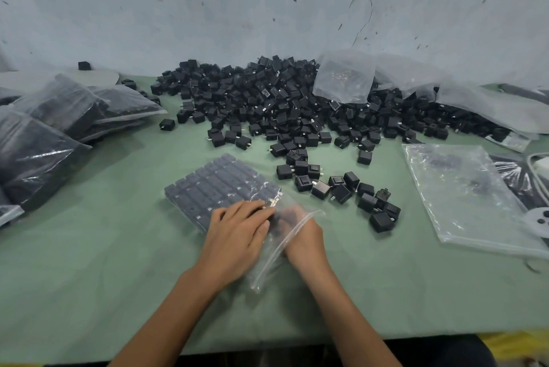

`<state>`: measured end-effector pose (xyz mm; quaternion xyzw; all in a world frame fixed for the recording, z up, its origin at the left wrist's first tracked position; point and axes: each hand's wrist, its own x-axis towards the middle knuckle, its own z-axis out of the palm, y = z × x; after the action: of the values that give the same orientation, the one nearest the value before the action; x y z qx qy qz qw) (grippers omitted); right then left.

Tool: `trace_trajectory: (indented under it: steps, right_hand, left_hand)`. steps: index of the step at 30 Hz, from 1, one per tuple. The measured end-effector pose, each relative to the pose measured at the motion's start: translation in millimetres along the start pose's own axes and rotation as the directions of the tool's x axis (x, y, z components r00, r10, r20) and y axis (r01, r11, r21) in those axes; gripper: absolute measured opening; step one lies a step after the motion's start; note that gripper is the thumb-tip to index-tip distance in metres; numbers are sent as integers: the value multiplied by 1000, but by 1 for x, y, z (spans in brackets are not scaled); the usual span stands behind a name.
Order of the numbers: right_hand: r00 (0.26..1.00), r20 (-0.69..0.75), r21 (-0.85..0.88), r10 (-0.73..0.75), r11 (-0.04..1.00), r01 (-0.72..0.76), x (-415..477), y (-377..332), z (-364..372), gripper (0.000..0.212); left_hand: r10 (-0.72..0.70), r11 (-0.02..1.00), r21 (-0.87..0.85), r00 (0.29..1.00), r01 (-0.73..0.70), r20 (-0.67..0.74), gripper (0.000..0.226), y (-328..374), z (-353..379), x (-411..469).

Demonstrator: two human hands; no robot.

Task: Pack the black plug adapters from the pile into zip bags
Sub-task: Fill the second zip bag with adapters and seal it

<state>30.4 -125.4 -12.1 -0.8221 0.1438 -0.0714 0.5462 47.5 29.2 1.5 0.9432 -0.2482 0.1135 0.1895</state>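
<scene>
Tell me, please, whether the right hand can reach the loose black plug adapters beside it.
Probably: right hand is tucked in the clear plastic zip bag, but only bare green table intervenes.

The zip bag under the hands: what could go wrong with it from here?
1. The zip bag looks nearly full of neat adapter rows; the right hand, working under the plastic at its mouth, could knock them out of line.
2. The left hand only presses on top, so the bag might slide on the table.
</scene>
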Motion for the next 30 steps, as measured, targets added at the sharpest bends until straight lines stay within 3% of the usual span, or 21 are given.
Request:
trace_trajectory:
  steps: [11, 14, 17, 19, 22, 26, 30]
  right_hand:
    - [999, 14, -19, -34, 999, 34, -6, -1, 0, 7]
    - [998, 50, -36, -50, 998, 51, -16, -4, 3, 13]
    - [984, 174, 13, -42, 999, 40, -32, -9, 2, 32]
    - [967, 256, 39, -13, 999, 3, -40, -11, -9, 29]
    - [980, 199, 1, -27, 1000, 28, -40, -12, -41, 34]
    - [987, -60, -217, -151, 967, 135, -2, -24, -76, 25]
    - [964, -26, -530, -263, 822, 210, 58, -32, -66, 21]
  left_hand:
    - [3, 999, 33, 996, -5, 84, 37, -3, -7, 2]
    - [-7, 999, 32, 998, 5, 60, 35, -7, -7, -1]
    - [-37, 999, 22, 999, 37, 23, 39, -14, -7, -6]
    - [-21, 1000, 16, 1000, 21, -6, 40, -17, -5, -9]
    - [-12, 1000, 20, 999, 12, -31, 39, -18, -2, -11]
    - [-31, 1000, -3, 999, 31, -32, 41, -18, 0, -9]
    - [-41, 999, -8, 999, 41, 3, 42, -17, -2, -9]
